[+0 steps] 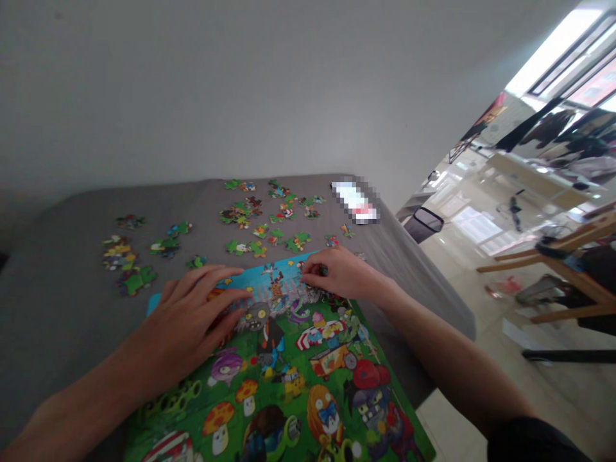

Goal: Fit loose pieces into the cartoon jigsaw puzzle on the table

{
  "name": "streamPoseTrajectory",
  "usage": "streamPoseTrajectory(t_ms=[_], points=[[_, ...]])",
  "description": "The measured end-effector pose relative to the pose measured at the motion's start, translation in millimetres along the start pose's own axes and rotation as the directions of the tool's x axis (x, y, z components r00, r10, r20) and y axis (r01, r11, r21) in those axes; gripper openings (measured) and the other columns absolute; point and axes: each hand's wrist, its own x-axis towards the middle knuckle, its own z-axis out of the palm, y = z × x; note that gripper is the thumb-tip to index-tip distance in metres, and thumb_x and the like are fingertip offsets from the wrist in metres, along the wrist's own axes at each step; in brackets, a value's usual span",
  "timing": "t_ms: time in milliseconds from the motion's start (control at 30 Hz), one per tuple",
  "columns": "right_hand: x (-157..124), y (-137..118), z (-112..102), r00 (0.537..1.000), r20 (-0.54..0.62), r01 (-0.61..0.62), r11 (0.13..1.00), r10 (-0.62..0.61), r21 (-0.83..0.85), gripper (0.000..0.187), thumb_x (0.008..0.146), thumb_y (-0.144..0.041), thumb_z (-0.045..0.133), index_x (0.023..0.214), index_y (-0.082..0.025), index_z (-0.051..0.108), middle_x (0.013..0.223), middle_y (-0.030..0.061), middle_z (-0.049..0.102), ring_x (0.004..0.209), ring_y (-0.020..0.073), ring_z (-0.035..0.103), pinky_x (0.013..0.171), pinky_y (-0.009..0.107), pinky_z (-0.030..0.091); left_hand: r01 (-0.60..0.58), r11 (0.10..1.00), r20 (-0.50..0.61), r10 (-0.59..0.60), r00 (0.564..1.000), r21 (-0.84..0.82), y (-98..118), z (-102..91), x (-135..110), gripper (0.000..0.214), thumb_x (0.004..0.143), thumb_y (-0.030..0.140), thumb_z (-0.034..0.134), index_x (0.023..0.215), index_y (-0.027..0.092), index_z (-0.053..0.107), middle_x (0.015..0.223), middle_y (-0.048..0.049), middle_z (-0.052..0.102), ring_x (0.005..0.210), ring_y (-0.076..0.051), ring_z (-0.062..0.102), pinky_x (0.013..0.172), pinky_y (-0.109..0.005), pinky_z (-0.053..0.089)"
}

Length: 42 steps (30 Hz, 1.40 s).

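Note:
A colourful cartoon puzzle board [269,378], green with a blue upper strip, lies on a grey cloth-covered surface. My left hand [202,314] rests on the board's upper left part, fingers stretched out and slightly spread, holding nothing. Over the upper right part, my right hand [332,273] has its thumb and fingers pinched together close to the picture. What the pinch holds, if anything, is too small and covered to make out. Several loose puzzle pieces [240,213] lie in clusters beyond the board, and more puzzle pieces [120,253] lie to the left.
A phone [356,202] with a lit, blurred screen lies near the far right of the grey cloth [67,256]. Behind stands a pale wall [240,90]. Past the right edge are a tiled floor [462,269] and a wooden chair [568,263].

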Motion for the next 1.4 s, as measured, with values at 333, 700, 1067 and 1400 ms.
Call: streamPoseTrajectory(t_ms=[333, 700, 1067, 1400], points=[[-0.7, 0.3, -0.5, 0.999, -0.037, 0.033, 0.999, -0.033, 0.008, 0.031, 0.086, -0.021, 0.095, 0.111, -0.022, 0.076, 0.095, 0.0006, 0.071, 0.085, 0.0169, 0.065, 0.081, 0.03, 0.046, -0.02, 1.0, -0.01, 0.02, 1.0, 0.008, 2.3, -2.5, 2.1, 0.041, 0.116, 0.055, 0.04, 0.125, 0.034, 0.074, 0.142, -0.0092, 0.072, 0.129, -0.037, 0.063, 0.098, -0.055, 0.051], [7.8, 8.7, 6.8, 0.991, -0.12, 0.048, 0.998, -0.051, -0.034, 0.034, 0.08, -0.025, 0.101, 0.106, -0.022, 0.079, 0.118, 0.0082, 0.077, 0.115, 0.0275, 0.065, 0.105, 0.042, 0.045, 0.007, 1.0, 0.013, -0.007, 1.0, 0.0, -0.4, 6.1, -3.6, 0.037, 0.115, 0.052, 0.044, 0.132, 0.035, 0.072, 0.146, -0.0075, 0.069, 0.136, -0.036, 0.059, 0.104, -0.052, 0.049], [8.9, 11.0, 14.1, 0.962, -0.271, -0.033, 0.999, 0.026, -0.022, 0.027, 0.091, -0.029, 0.092, 0.114, -0.023, 0.078, 0.117, 0.0092, 0.07, 0.117, 0.0298, 0.061, 0.105, 0.046, 0.046, 0.013, 1.0, 0.024, -0.013, 1.0, -0.002, -2.3, 3.8, -3.8, 0.039, 0.115, 0.054, 0.043, 0.133, 0.035, 0.073, 0.146, -0.008, 0.069, 0.137, -0.037, 0.058, 0.104, -0.053, 0.05], [13.6, 9.8, 28.2, 0.969, -0.248, -0.032, 0.993, 0.003, -0.111, 0.024, 0.099, -0.035, 0.083, 0.119, -0.023, 0.077, 0.123, 0.0128, 0.067, 0.119, 0.0331, 0.055, 0.109, 0.052, 0.042, -0.021, 0.996, 0.096, 0.013, 0.995, 0.086, -6.4, 2.4, -5.8, 0.05, 0.117, 0.059, 0.033, 0.143, 0.047, 0.074, 0.155, -0.0056, 0.07, 0.137, -0.039, 0.063, 0.1, -0.056, 0.053]])
